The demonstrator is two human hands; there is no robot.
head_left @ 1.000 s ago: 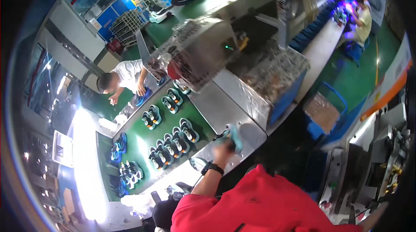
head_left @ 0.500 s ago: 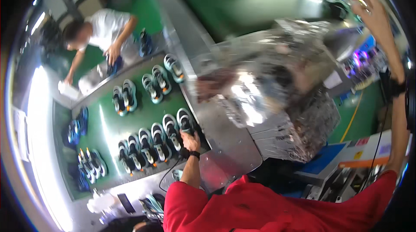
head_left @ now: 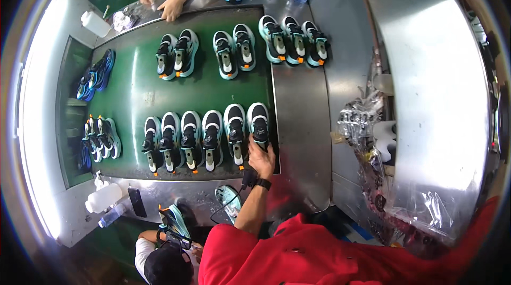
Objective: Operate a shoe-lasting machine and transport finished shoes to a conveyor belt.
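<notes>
My left hand (head_left: 262, 160) is closed round the heel end of a black-and-white sneaker (head_left: 258, 120) with a pale turquoise sole. That sneaker is the rightmost in a row of several like it on the green conveyor belt (head_left: 136, 88); its neighbour (head_left: 235, 125) stands just to the left. A dark band circles my left wrist, with a small black device on a cable beside it. My right sleeve (head_left: 481, 226) reaches toward the right rim of the picture, where the right hand cannot be seen.
Two more sneaker pairs (head_left: 183, 53) stand farther up the belt, and three sneakers (head_left: 293, 37) at its far right corner. Blue shoes (head_left: 98, 74) lie at left. One co-worker's hands (head_left: 173, 7) work across the belt; another person (head_left: 169, 263) sits near. Plastic wrap (head_left: 367, 120) hangs at right.
The view has swung to the right and down over the belt. My right arm, raised with its hand visible before, now shows mostly as a sleeve. My left hand stays at the same sneaker.
</notes>
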